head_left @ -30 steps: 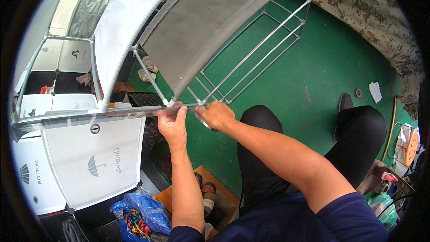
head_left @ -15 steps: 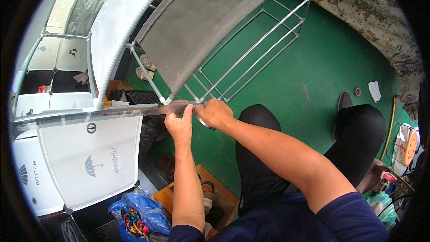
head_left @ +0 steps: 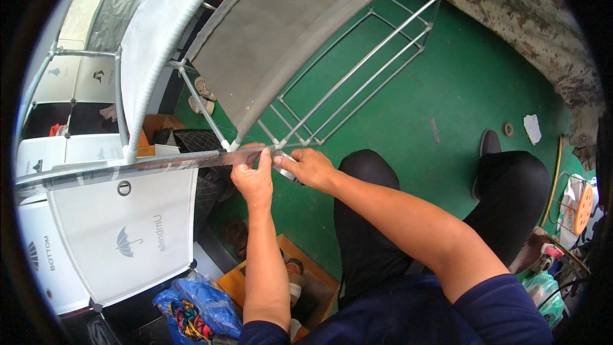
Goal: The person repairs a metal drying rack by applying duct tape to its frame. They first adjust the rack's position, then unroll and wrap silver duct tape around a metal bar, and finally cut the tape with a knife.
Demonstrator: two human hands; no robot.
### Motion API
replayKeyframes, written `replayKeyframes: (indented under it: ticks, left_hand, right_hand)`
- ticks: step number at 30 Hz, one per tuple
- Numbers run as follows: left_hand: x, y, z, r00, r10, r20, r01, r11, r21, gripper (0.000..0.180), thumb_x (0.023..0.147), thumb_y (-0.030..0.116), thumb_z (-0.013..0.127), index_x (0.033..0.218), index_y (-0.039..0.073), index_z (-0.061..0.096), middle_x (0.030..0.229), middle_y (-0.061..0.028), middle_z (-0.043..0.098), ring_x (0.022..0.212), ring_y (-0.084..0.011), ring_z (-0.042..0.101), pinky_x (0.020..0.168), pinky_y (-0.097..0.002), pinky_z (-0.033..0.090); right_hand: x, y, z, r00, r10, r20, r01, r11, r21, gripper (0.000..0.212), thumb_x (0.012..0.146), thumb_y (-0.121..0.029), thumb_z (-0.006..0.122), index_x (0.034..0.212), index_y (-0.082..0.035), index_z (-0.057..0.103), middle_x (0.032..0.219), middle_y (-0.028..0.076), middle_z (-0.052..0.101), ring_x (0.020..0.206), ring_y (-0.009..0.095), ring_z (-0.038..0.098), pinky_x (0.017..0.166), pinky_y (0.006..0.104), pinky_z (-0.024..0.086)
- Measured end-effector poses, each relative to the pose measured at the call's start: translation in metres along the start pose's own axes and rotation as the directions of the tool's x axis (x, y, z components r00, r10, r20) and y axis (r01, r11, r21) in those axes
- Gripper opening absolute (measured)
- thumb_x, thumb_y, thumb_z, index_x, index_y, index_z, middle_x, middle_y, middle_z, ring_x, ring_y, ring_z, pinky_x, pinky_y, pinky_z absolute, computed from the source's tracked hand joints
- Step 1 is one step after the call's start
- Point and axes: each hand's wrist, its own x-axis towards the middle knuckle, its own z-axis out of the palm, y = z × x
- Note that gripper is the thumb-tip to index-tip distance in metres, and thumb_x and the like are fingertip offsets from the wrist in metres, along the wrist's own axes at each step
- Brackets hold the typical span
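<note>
While the left hand [head_left: 253, 177] pinches the end of a clear plastic strip [head_left: 153, 165] running past a white panel [head_left: 131, 207], the right hand [head_left: 313, 167], just beside it, grips a shiny object [head_left: 289, 175], kind unclear. Strip looks light, bendy, maybe slick; best held by its edges.

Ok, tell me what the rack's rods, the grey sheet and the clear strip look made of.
Rods: probably metal, shiny, given the silvery highlights. Grey sheet: likely fabric, perhaps coated, matte, with a hemlike edge. Clear strip: seemingly glossy plastic, since it's transparent and catches glare.
</note>
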Motion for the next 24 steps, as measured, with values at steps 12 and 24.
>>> replayKeyframes:
  ticks: [12, 24]
  left_hand:
    - [-0.001, -0.003, -0.001, 0.998, -0.061, -0.032, 0.059, 0.997, -0.042, 0.016, 0.088, -0.012, 0.071, 0.102, -0.005, 0.068, 0.107, -0.0124, 0.070, 0.097, -0.0179, 0.069, 0.088, -0.0321, 0.057]
    - [-0.006, 0.002, -0.003, 0.992, -0.064, -0.107, 0.068, 0.997, 0.035, 0.021, 0.089, -0.006, 0.074, 0.106, 0.001, 0.065, 0.104, -0.0087, 0.072, 0.094, -0.0140, 0.067, 0.087, -0.0320, 0.055]
  right_hand:
    - [-0.003, 0.040, -0.021, 0.835, -0.531, 0.142, 0.550, 0.801, -0.236, 0.039, 0.075, -0.029, 0.090, 0.097, -0.003, 0.070, 0.104, 0.018, 0.072, 0.114, 0.040, 0.063, 0.095, 0.0465, 0.052]
    - [0.039, 0.064, -0.035, 0.289, -0.878, 0.381, 0.951, 0.219, -0.218, 0.033, 0.076, -0.012, 0.083, 0.101, -0.013, 0.062, 0.111, 0.003, 0.069, 0.130, 0.030, 0.056, 0.098, 0.0514, 0.043]
